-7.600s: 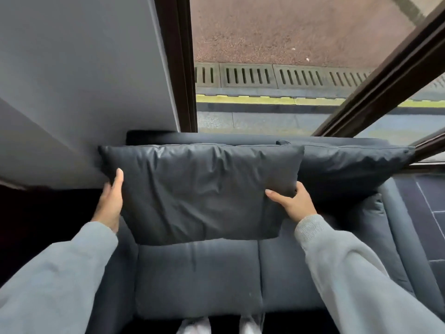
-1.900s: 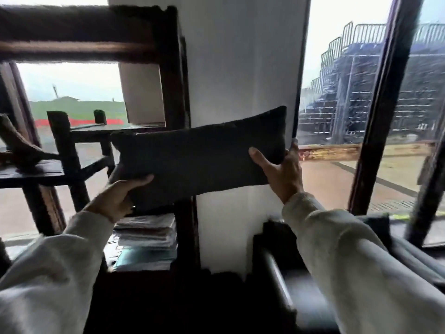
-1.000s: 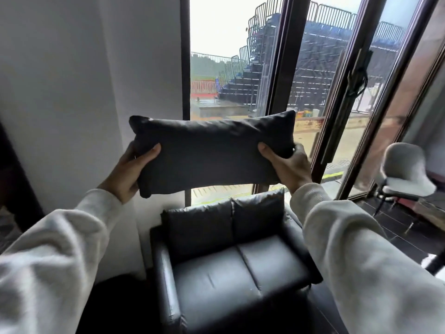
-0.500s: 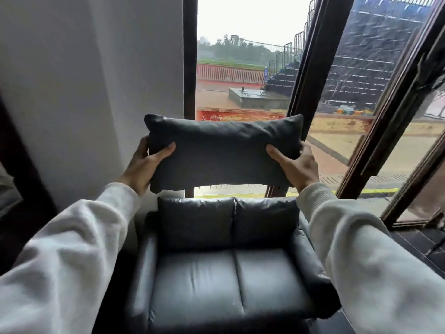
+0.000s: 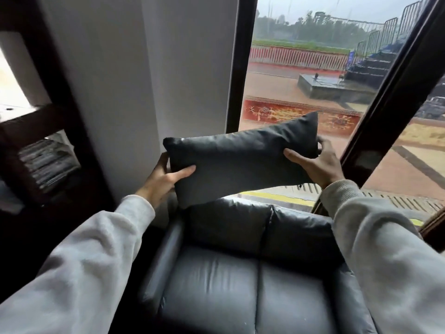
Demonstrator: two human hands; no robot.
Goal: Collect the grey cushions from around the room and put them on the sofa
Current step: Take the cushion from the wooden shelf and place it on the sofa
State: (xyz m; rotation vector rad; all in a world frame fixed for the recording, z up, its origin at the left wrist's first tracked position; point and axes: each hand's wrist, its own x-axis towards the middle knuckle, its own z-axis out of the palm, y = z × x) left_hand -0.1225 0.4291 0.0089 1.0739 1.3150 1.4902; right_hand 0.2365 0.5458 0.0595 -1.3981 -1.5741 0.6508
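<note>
- Head view: no brand, label or readable lettering shows on anything indoors; a red panel [image 5: 301, 116] outside the window carries pale gold patterning too blurred to read.
- The grey cushion [image 5: 243, 160] is a plump rectangle with a smooth, slightly shiny, leather-like cover, creased along its seams. It is held in the air above the sofa's backrest, tilted so its right end sits higher than its left.
- The left hand [image 5: 161, 182] grips the cushion's lower left end, thumb across the near face and fingers behind.
- The right hand [image 5: 317, 162] clasps the right end, thumb on the near face and fingers wrapped round the far side.
- Both arms wear pale, fleecy sleeves [image 5: 96, 256].
- The sofa [image 5: 240, 280] below is a two-seater in dark grey, glossy upholstery, with padded arms and a seam dividing the seat.
- Two matching cushions [image 5: 260, 225] already stand side by side against the backrest, just under the held one.
- On the left, a dark wooden shelf unit [image 5: 48, 121] holds a flat stack of papers or magazines [image 5: 45, 162], blurred.
- Behind the sofa, a white wall [image 5: 144, 80] meets a dark-framed window [image 5: 233, 68].
</note>
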